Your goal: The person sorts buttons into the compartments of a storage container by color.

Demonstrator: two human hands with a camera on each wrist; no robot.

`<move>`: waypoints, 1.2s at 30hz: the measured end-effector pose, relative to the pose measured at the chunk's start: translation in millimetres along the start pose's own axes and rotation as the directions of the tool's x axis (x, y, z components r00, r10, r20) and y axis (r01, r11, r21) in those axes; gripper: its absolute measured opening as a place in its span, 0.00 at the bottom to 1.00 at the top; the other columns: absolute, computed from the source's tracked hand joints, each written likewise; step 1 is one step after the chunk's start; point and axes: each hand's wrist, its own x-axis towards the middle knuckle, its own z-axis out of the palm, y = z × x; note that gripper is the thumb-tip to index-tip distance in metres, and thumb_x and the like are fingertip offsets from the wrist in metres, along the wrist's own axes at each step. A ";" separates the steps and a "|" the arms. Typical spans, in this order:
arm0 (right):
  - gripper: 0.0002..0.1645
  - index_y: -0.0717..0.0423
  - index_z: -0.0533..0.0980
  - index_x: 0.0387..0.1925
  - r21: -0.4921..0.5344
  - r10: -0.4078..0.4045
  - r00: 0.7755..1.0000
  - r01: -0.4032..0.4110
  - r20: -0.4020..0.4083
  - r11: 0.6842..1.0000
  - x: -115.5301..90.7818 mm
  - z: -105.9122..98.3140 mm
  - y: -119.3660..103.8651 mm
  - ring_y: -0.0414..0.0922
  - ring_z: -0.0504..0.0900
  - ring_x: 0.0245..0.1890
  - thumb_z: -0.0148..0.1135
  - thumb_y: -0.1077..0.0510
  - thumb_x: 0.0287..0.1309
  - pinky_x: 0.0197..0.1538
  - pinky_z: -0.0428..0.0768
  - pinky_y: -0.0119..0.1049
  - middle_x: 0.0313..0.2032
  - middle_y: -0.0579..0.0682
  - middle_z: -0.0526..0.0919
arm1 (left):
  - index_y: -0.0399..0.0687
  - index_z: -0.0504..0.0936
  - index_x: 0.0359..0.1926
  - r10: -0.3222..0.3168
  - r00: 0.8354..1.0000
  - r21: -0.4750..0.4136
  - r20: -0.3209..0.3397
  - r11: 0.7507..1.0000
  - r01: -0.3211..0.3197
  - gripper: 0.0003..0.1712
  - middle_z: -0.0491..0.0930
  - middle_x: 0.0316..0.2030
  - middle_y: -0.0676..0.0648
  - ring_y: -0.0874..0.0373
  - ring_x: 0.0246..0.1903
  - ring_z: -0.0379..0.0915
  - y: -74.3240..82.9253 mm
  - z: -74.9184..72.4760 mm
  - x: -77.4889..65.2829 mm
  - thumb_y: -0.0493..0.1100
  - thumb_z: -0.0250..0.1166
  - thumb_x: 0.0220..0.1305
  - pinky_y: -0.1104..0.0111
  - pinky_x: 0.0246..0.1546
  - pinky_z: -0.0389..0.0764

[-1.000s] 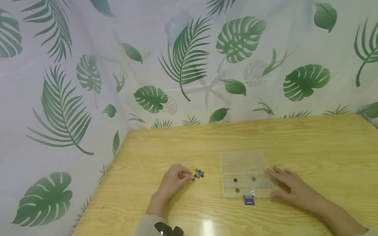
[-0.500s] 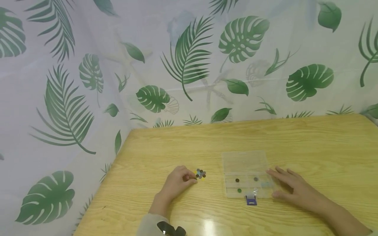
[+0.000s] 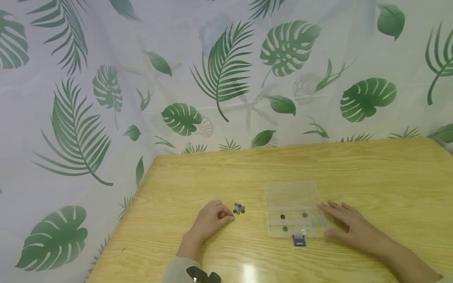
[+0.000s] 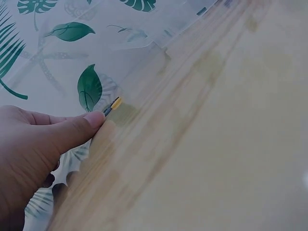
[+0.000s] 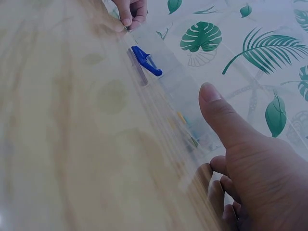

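My left hand (image 3: pixel 211 218) is at the near left edge of a small cluster of round buttons (image 3: pixel 238 209), in black, grey, blue and yellow. Its thumb and index finger pinch a small dark green button, mostly covered by the fingertips. To the right lies a clear plastic compartment box (image 3: pixel 291 194) with its lid laid back. Inside are a black button (image 3: pixel 282 216), a grey button (image 3: pixel 304 215), a green button (image 3: pixel 285 228) and pale blue pieces (image 3: pixel 317 221). My right hand (image 3: pixel 350 228) rests at the box's right side with fingers extended.
A blue latch (image 3: pixel 299 240) sticks out from the box's front edge. The wood-grain table (image 3: pixel 198 177) reaches back to a white cloth (image 3: pixel 233 133) printed with green leaves. A black strap (image 3: pixel 198 274) is around the left wrist.
The left thumb and index finger have closed together on the green button that lay at the cluster's near edge. The right hand and the box stay in place.
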 end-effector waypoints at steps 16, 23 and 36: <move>0.42 0.48 0.63 0.68 0.034 -0.017 1.000 0.017 -0.002 0.999 -0.9 1.8 0.9 0.81 0.51 0.60 0.68 0.54 0.52 0.51 0.46 0.79 0.63 0.76 0.59 | 0.60 0.84 0.33 -0.055 0.998 -0.046 0.025 0.997 0.056 0.07 0.68 0.25 0.61 0.66 0.28 0.62 3.7 0.8 -0.3 0.54 0.66 0.58 0.74 0.30 0.68; 0.41 0.49 0.63 0.67 0.035 -0.026 1.000 0.026 -0.006 0.999 0.3 0.8 0.4 0.81 0.51 0.60 0.68 0.54 0.51 0.51 0.47 0.79 0.63 0.76 0.60 | 0.59 0.85 0.34 -0.023 1.000 -0.073 0.020 0.997 0.025 0.09 0.69 0.25 0.61 0.66 0.29 0.62 8.7 2.0 3.2 0.55 0.66 0.57 0.74 0.30 0.69; 0.41 0.52 0.64 0.67 0.039 -0.047 0.999 0.047 -0.009 0.998 2.1 1.1 1.6 0.78 0.54 0.61 0.68 0.55 0.52 0.55 0.46 0.77 0.62 0.75 0.62 | 0.57 0.85 0.32 0.103 0.995 -0.082 0.009 0.991 -0.102 0.07 0.69 0.24 0.62 0.68 0.29 0.61 26.4 12.1 14.4 0.53 0.68 0.56 0.76 0.31 0.68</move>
